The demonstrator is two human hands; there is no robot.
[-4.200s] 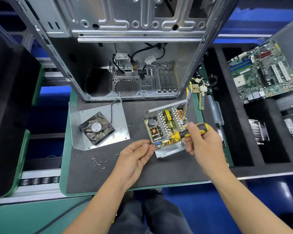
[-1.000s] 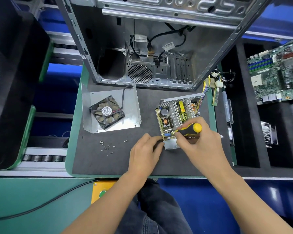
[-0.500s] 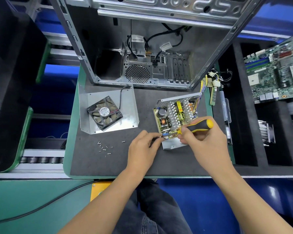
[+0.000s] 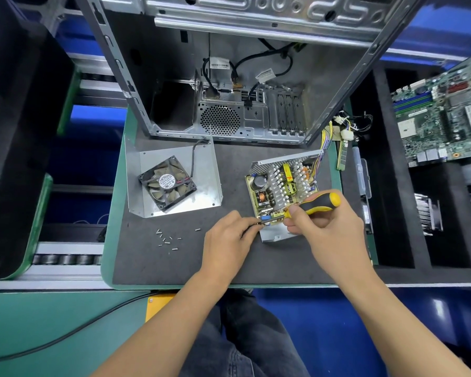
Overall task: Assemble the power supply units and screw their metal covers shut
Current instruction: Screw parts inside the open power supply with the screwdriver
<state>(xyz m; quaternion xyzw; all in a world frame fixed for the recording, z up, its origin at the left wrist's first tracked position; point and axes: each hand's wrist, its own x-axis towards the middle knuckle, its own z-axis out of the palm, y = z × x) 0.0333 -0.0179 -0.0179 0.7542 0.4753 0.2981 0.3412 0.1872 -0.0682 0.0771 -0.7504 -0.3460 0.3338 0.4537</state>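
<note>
Change: since half a second ago the screwdriver (image 4: 310, 206) handle has dropped a little lower over the board, and the left hand (image 4: 229, 247) has stayed at the near-left corner of the power supply unit (image 4: 282, 190).
Right hand (image 4: 328, 235): fingers curled round the black-and-yellow screwdriver handle, gripping it; the shaft runs left and slightly toward the person, across the near edge of the unit's circuit board.
Left hand: fingertips pinched at the screwdriver tip, at the unit's near-left corner; probably steadying a screw, though the screw itself is too small to make out.
Key relation: the screwdriver's long axis lies almost flat, left to right, its tip meeting the left fingertips; the left hand is nearer the fastening point.
Power supply unit: open, its cover off, resting on the dark counter (image 4: 152, 265) mat.
Cover with fan (image 4: 172, 183): left of the unit, well apart.
Loose screws (image 4: 167, 239): scattered near left of the unit, below the cover.
Computer case (image 4: 229, 77): open, behind the unit.
Motherboard (image 4: 443, 115): far right of the unit, in a dark tray.
</note>
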